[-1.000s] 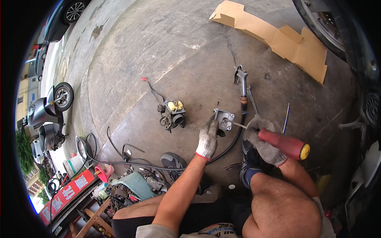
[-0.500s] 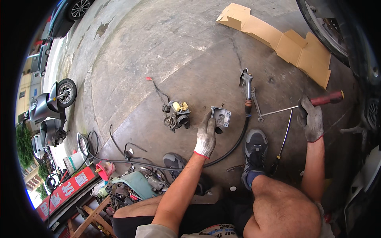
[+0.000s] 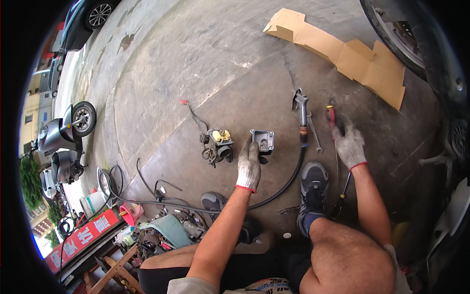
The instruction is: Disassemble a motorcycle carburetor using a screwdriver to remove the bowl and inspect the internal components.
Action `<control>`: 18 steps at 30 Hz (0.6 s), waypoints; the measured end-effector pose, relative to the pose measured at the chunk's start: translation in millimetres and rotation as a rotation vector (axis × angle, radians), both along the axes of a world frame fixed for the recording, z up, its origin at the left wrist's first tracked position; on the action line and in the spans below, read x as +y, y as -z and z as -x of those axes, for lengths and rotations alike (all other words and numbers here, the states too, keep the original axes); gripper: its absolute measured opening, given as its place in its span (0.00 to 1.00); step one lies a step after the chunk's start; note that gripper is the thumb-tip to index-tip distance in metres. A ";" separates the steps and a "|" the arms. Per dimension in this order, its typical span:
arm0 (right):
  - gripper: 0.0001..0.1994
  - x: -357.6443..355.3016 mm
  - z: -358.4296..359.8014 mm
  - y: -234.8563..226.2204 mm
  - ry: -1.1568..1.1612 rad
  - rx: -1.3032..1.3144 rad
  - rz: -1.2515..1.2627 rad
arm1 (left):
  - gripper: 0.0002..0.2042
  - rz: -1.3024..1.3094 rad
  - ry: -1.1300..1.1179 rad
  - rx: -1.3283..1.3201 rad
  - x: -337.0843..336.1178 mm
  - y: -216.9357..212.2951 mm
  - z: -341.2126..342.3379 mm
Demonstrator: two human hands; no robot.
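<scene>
My left hand (image 3: 249,164), in a white knit glove, grips a small grey metal carburetor float bowl (image 3: 263,140) with its hollow side up. A dark piece shows below the bowl by my fingers. To its left on the floor sits a carburetor (image 3: 217,146) with a yellowish float on top and a red-tipped cable. My right hand (image 3: 349,145), also gloved, has its fingertips at the red handle of a screwdriver (image 3: 331,116), whose shaft points back toward me. Motion blurs those fingers somewhat. Close below lies a second, dark-handled screwdriver (image 3: 341,201).
An air blow gun (image 3: 302,105) with a black hose (image 3: 289,181) and a wrench (image 3: 315,133) lie between my hands. Flattened cardboard (image 3: 342,54) is beyond, near a wheel (image 3: 391,36). Old parts and a pink bucket (image 3: 131,213) stand at left; a scooter (image 3: 63,137) is parked farther off.
My right hand has moved left, swinging the red screwdriver from sideways to nearly in line with my view, handle away from me. My left hand and the float bowl have shifted slightly left.
</scene>
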State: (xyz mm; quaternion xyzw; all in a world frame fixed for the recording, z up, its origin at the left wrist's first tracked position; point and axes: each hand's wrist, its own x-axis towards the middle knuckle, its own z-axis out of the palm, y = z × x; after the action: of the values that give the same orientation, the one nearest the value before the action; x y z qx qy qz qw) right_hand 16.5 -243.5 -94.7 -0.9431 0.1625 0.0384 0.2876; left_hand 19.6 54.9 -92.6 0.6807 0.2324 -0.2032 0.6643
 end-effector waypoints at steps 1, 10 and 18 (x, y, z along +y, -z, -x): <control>0.23 22.0 -11.4 -5.8 -0.031 -0.046 -0.040 | 0.26 0.012 -0.026 -0.010 2.1 0.2 -2.4; 0.35 84.4 -78.0 46.1 -0.085 0.026 0.030 | 0.24 -0.072 0.022 -0.027 -12.3 6.9 -52.7; 0.22 98.2 -104.4 -48.1 -0.033 0.283 -0.697 | 0.22 -0.346 0.070 -0.019 0.2 48.3 -104.7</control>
State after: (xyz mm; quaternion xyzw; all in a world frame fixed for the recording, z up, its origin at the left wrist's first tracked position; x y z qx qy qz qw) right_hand 120.9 -145.3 -46.7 -0.7765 0.1625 0.2257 0.5654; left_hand 124.2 55.1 -140.9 0.7943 0.2338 -0.1768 0.5321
